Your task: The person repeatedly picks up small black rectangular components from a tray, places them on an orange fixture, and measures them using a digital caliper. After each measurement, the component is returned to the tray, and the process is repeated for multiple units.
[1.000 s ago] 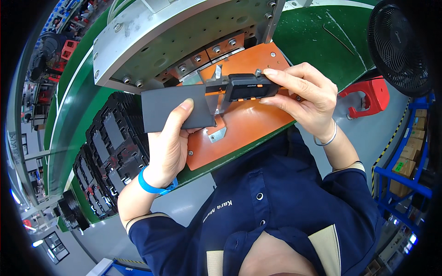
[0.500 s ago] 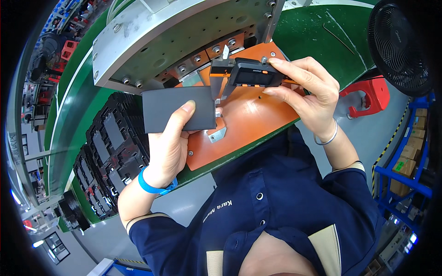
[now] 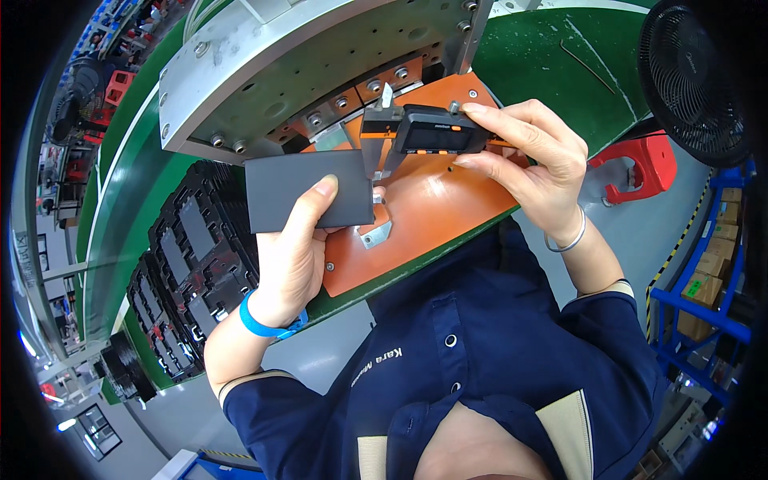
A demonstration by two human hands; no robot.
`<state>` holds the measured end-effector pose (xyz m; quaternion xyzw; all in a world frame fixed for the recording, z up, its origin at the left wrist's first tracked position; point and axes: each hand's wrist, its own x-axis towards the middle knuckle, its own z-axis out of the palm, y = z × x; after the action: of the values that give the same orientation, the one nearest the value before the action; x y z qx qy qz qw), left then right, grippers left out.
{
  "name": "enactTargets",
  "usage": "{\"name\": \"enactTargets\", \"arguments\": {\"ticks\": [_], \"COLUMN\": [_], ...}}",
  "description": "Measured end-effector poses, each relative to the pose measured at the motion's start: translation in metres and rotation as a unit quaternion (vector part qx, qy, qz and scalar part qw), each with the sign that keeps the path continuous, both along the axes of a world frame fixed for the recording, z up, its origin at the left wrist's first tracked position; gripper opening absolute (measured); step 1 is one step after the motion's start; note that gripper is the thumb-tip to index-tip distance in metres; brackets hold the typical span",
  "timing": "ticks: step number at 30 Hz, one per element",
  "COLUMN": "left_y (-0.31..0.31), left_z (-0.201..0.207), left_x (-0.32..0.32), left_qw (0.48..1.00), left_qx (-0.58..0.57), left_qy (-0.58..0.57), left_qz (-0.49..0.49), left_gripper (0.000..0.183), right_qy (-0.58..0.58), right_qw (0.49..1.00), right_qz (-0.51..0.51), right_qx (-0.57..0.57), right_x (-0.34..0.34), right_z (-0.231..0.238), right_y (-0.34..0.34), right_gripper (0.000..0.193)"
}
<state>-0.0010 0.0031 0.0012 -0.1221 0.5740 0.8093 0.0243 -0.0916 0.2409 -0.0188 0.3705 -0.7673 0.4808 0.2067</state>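
Observation:
My left hand (image 3: 292, 256) is closed on a flat dark grey rectangular piece (image 3: 296, 192), thumb on its top face and fingers beneath. A digital caliper (image 3: 436, 132) with a black display housing and orange buttons is pinched between the thumb and fingers of my right hand (image 3: 540, 156). The caliper's jaws point down at the right edge of the grey piece; whether they touch it I cannot tell. Both are held above an orange plate (image 3: 448, 200) on the bench. A small metal bracket (image 3: 376, 235) lies on that plate, just below the grey piece.
A large metal fixture (image 3: 320, 72) with bolts stands behind my hands. Black trays (image 3: 200, 232) are stacked at left on the green bench. A hex key (image 3: 588, 66) lies at the far right, near a black fan (image 3: 692, 80). Below the fan is a red stool (image 3: 648, 172).
The caliper and my right hand have shifted very slightly left, and the display housing has tilted a little. The grey piece stays nearly still in my left hand.

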Motion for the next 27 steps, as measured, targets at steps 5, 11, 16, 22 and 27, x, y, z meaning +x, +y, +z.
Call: {"name": "enactTargets", "arguments": {"ticks": [5,11,16,22,27], "left_y": [0.000,0.001,0.002,-0.006,-0.064], "left_z": [0.000,0.001,0.001,0.000,0.037], "left_x": [0.001,0.000,-0.004,0.001,0.049], "left_qw": [1.000,1.000,1.000,1.000,0.837], "left_qx": [-0.019,-0.004,0.007,0.003,-0.530], "left_qy": [-0.006,-0.004,0.005,0.010,0.123], "left_qz": [-0.001,0.006,-0.002,-0.006,0.053], "left_gripper": [0.034,0.035,0.033,0.035,0.018], "right_qy": [-0.005,-0.011,0.015,0.014,-0.022], "right_qw": [1.000,1.000,1.000,1.000,0.989], "right_qz": [-0.001,0.004,0.012,-0.015,-0.144], "right_qx": [0.002,0.016,0.019,-0.002,-0.039], "right_x": [0.001,0.001,-0.003,-0.002,-0.010], "right_z": [-0.001,-0.001,-0.002,0.008,0.001], "right_y": [0.000,0.003,0.005,0.000,0.054], "right_gripper": [0.047,0.049,0.049,0.046,0.045]}}
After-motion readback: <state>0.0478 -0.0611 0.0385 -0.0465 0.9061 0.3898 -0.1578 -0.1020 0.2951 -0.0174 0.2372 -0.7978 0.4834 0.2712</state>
